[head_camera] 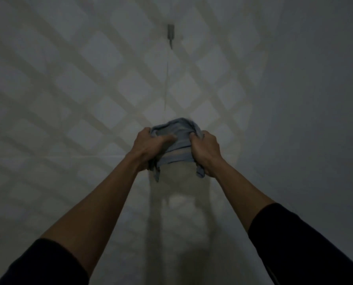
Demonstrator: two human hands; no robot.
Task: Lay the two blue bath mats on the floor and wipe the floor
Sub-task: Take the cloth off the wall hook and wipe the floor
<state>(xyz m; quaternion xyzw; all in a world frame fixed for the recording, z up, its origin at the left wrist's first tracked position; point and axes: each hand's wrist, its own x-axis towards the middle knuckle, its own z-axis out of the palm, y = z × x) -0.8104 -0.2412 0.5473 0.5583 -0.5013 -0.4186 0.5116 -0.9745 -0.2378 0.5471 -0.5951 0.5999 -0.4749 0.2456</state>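
Both hands are wrapped around one bunched-up blue mat (174,144) right now, so not much to show for progress yet. Left hand (151,150) has its fingers curled tight into the left side of the bundle, thumb pressed flat across the front of the cloth. Right hand (205,152) is clenched on the right side the same way, knuckles up. Neither is open at all; they're full fists of fabric, with a corner dangling below each wrist.

The mat is held out in front of me at arm's length, off the surface, still all scrunched and not spread in any way. Taking the mat as the reference: straight above it there's a thin pale line running up to a small grey fitting (170,33), well apart from the cloth. All around the mat is a pale surface (79,99) crossed with a lattice of light and shadow. Honestly it's dim enough that I can't tell whether that's floor or wall I'm facing.

As for where things stand: I only see one blue mat, and it isn't laid down. No second one anywhere near it in view. No sign of wiping done either, as far as I can judge. So basically everything's still ahead: unfold this one, lay it, find the other, then wipe.
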